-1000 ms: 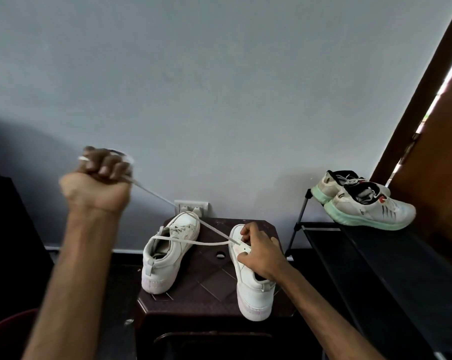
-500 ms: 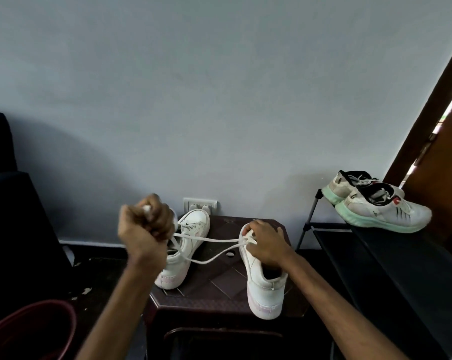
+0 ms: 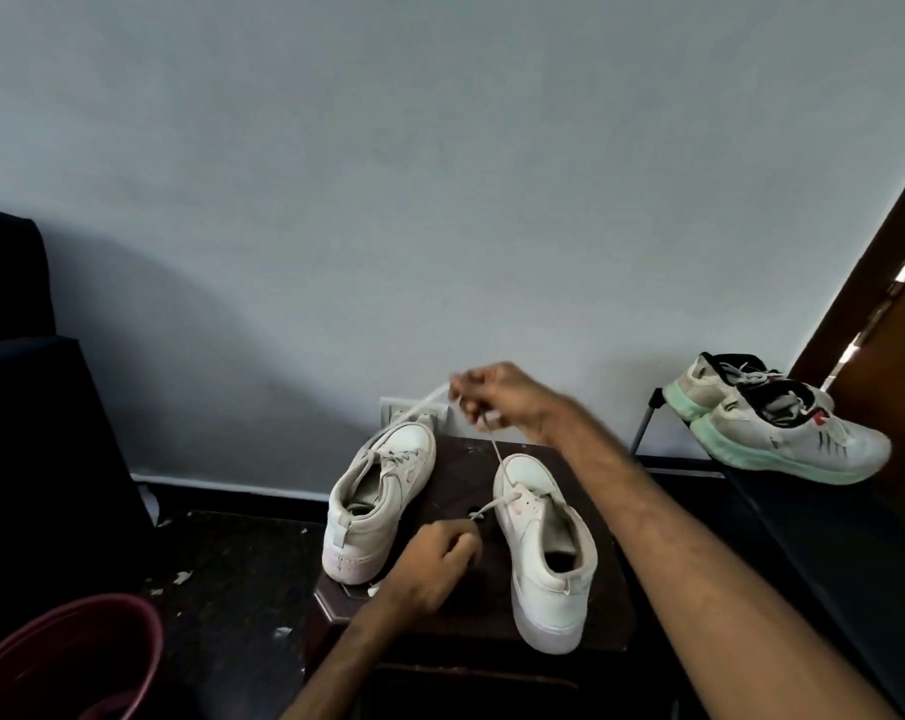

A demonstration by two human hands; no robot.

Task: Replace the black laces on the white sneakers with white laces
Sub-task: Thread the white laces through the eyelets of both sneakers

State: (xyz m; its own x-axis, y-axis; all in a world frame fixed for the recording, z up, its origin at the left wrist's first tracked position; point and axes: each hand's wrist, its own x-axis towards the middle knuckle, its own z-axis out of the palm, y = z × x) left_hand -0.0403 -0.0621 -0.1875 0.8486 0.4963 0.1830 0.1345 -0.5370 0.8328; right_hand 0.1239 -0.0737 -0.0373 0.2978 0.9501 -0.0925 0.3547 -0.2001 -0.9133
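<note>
On the lace, both hands, right higher

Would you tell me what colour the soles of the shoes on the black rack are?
The soles are mint green, clearest in the head view.

Person, two arms in view. Both forearms were bare from wrist to frame edge, with no sleeve in shot. Fine dark hair showed along the right forearm. Left hand and right hand were bare.
</note>
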